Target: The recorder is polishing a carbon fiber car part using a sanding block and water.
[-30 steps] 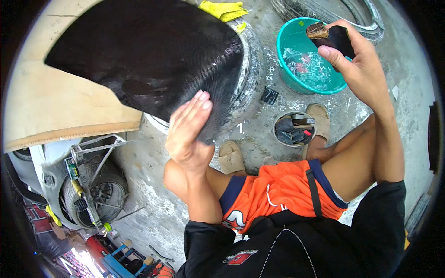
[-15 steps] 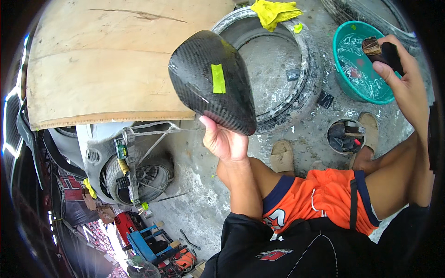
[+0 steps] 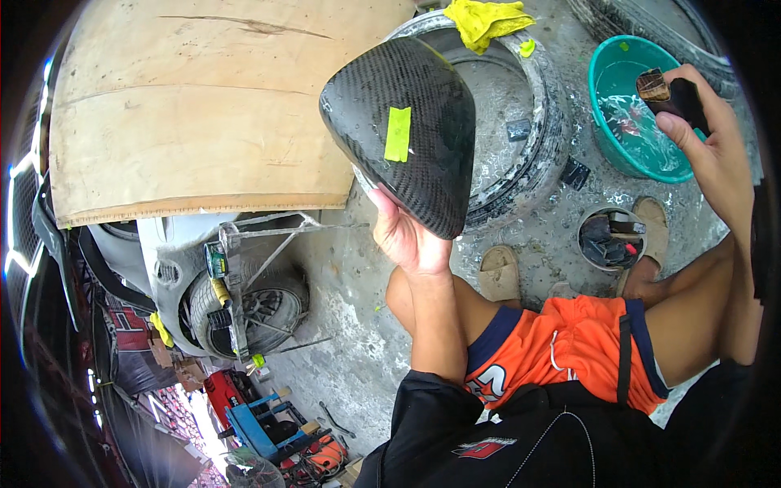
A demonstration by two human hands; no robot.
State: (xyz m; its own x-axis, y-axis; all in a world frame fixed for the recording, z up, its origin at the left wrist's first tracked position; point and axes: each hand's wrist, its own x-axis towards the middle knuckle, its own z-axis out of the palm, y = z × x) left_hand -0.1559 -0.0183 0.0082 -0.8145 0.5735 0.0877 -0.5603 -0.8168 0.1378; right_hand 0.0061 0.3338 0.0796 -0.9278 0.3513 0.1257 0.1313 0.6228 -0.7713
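My left hand grips the lower edge of a glossy black carbon-fibre mirror cover. Its rounded outer face is turned up, with a strip of yellow-green tape stuck on it. The fingers are partly hidden beneath the shell. Over at the right, my right hand is closed on a small sanding block, black with a brown patterned end. That hand hovers above the rim of a teal bucket of water, well apart from the cover.
An upright-lying tyre with a yellow cloth on its rim stands ahead. A small tub of dark blocks sits by my foot. At left are a wooden board, a metal stand, a wheel and a blue-framed tool.
My left hand has shifted the mirror cover slightly to the right and turned it, so more of its face shows. The right hand has barely moved. The water in the bucket looks calmer.
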